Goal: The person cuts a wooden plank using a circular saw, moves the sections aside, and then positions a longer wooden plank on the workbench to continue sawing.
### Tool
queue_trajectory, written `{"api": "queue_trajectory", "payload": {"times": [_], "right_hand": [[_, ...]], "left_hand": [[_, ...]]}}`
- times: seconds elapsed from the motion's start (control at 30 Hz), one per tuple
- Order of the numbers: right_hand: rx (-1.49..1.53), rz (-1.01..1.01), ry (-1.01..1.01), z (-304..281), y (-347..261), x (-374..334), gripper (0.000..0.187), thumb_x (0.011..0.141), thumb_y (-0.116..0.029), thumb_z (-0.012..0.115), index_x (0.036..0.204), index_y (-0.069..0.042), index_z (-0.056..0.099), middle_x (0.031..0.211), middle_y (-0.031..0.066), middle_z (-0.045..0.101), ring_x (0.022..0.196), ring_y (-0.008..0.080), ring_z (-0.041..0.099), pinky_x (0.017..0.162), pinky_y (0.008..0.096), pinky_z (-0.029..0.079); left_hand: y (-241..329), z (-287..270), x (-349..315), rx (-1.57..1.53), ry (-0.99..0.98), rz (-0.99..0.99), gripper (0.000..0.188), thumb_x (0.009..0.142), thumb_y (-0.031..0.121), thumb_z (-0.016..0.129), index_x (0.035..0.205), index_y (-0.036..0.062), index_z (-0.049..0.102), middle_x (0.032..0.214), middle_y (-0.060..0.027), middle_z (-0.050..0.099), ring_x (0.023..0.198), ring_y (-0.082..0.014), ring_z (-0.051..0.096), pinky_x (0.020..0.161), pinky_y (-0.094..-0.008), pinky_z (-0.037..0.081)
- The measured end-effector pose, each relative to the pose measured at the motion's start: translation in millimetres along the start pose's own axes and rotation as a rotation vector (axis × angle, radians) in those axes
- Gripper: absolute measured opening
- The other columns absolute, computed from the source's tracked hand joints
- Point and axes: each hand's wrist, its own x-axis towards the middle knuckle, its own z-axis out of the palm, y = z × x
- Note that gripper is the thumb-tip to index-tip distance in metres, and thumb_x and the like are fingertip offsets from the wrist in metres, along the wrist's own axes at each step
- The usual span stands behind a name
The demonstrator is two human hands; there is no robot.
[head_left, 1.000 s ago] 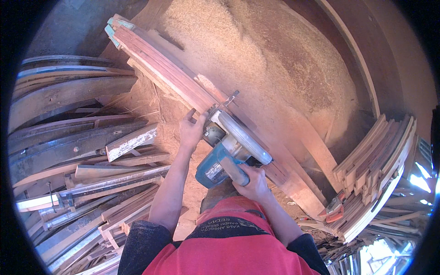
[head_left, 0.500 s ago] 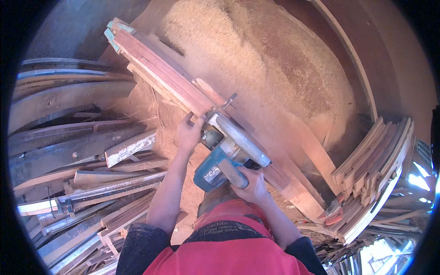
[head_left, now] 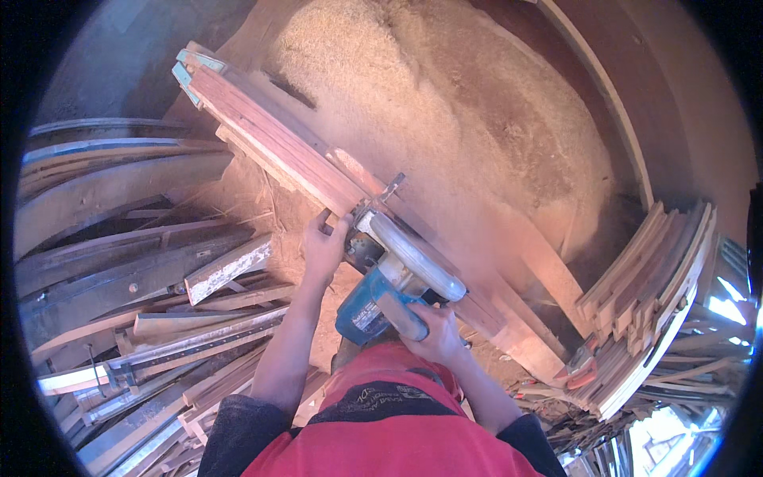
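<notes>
A teal circular saw (head_left: 367, 306) with a silver rounded blade guard (head_left: 419, 256) rests on a long reddish plank (head_left: 278, 139) that runs from upper left to lower right. My right hand (head_left: 435, 334) is closed around the saw's rear handle. On the plank's near edge, just beside the front of the saw, my left hand (head_left: 323, 253) has its fingers bent and pressed against the wood. Its fingertips are partly hidden. The blade is out of sight under the guard. A light-blue piece (head_left: 187, 79) sits at the plank's far end.
A large sawdust heap (head_left: 477, 103) lies beyond the plank. Several stacked boards (head_left: 103, 258) fill the left side. At the right stands a stack of cut wooden strips (head_left: 648, 278), with a red-handled tool (head_left: 582, 370) near it.
The whole scene sits slightly lower in view, most at the upper left. Both hands and the saw keep about the same place along the plank.
</notes>
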Motion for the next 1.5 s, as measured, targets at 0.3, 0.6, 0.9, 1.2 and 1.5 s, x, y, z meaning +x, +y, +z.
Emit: {"api": "queue_trajectory", "payload": {"times": [0.3, 0.6, 0.9, 1.2, 1.5], "right_hand": [[0.010, -0.087, 0.044, 0.8, -0.6, 5.3, 0.041, 0.068, -0.011, 0.079, 0.105, 0.001, 0.068, 0.089, 0.0190, 0.073, 0.076, 0.0343, 0.073, 0.068, 0.0396, 0.057], [0.000, -0.001, -0.031, 2.3, -8.1, 13.7, 0.043, 0.068, -0.013, 0.080, 0.108, 0.001, 0.069, 0.101, 0.0200, 0.074, 0.086, 0.0340, 0.074, 0.079, 0.0408, 0.059], [0.011, -0.041, -0.007, 8.8, -10.1, 23.2, 0.049, 0.065, -0.013, 0.082, 0.109, 0.002, 0.067, 0.093, 0.0205, 0.072, 0.080, 0.0364, 0.072, 0.072, 0.0412, 0.056], [0.021, -0.058, 0.000, 11.9, -19.0, 36.1, 0.046, 0.067, -0.012, 0.080, 0.108, 0.002, 0.067, 0.092, 0.0207, 0.072, 0.078, 0.0362, 0.072, 0.071, 0.0408, 0.057], [0.040, -0.049, -0.019, 17.4, -25.1, 45.8, 0.043, 0.069, -0.011, 0.078, 0.108, 0.003, 0.066, 0.093, 0.0211, 0.072, 0.079, 0.0363, 0.072, 0.072, 0.0403, 0.057]], "left_hand": [[19.5, -5.2, -1.7, -0.015, -0.045, -0.021, 0.078, 0.086, 0.035, 0.077, 0.136, -0.0178, 0.049, 0.066, -0.0062, 0.061, 0.056, -0.0112, 0.058, 0.051, -0.0284, 0.046], [11.1, -11.1, 11.8, -0.044, -0.027, -0.011, 0.078, 0.086, 0.035, 0.077, 0.137, -0.0176, 0.049, 0.067, -0.0064, 0.061, 0.059, -0.0115, 0.060, 0.053, -0.0285, 0.048], [12.8, -19.2, 21.8, -0.019, -0.034, -0.019, 0.078, 0.085, 0.037, 0.077, 0.135, -0.0178, 0.051, 0.064, -0.0062, 0.060, 0.057, -0.0121, 0.058, 0.053, -0.0298, 0.047], [18.7, -26.2, 30.5, -0.007, -0.019, -0.019, 0.079, 0.085, 0.038, 0.076, 0.135, -0.0178, 0.051, 0.065, -0.0063, 0.061, 0.057, -0.0120, 0.058, 0.053, -0.0294, 0.046], [21.8, -36.1, 40.1, 0.010, -0.025, -0.013, 0.078, 0.084, 0.038, 0.076, 0.134, -0.0179, 0.052, 0.066, -0.0074, 0.061, 0.059, -0.0126, 0.059, 0.054, -0.0299, 0.046]]}}
